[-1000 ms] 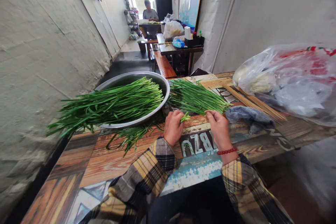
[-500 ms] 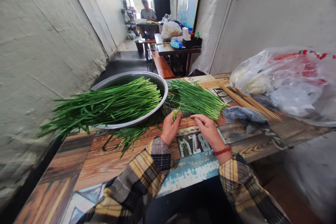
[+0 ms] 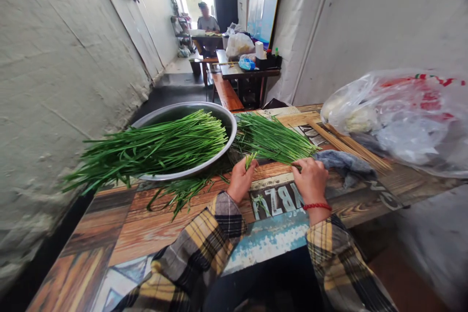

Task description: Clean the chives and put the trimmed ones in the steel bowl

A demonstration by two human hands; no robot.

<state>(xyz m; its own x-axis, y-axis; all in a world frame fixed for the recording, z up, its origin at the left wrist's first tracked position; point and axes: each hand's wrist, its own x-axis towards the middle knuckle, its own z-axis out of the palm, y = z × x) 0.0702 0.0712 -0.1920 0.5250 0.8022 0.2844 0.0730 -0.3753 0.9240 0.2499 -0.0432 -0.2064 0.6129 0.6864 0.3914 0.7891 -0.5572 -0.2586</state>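
Observation:
My left hand [image 3: 241,180] is closed around a small bunch of garlic chives [image 3: 250,160], whose pale stem ends stick up past the thumb. At the near edge of a pile of garlic chives [image 3: 276,139], my right hand [image 3: 310,178] has its fingers curled in a pinch on the stem ends; the fingertips are partly hidden. Left of the pile, a metal basin [image 3: 235,131] holds a large heap of garlic chives [image 3: 171,141], their leaves hanging over its left rim. Loose leaf scraps [image 3: 183,192] lie in front of the basin.
A grey cloth [image 3: 343,165] lies right of my right hand, with wooden chopsticks [image 3: 340,144] behind it. A clear plastic bag [image 3: 405,122] fills the table's right end. Further back stand another table [image 3: 237,72] and a seated person [image 3: 208,23].
My right hand has moved right, away from my left hand, to the stem ends of the pile. My left hand still grips its small bunch. The view has shifted slightly.

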